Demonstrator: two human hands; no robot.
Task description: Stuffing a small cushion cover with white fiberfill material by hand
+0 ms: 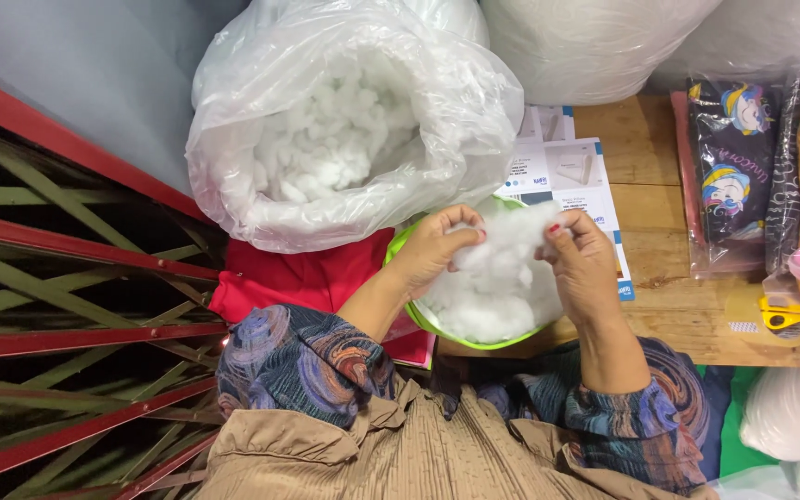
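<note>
The left hand (437,243) and the right hand (578,255) each pinch a clump of white stuffing (511,248) over a green bowl (418,317) on the wooden bench (659,287). A big clear bag of stuffing (344,120) sits just beside the bowl.

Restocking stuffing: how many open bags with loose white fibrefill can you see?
1: the open clear plastic bag left of the green bowl. Other white sacks look closed; contents hidden.
</note>
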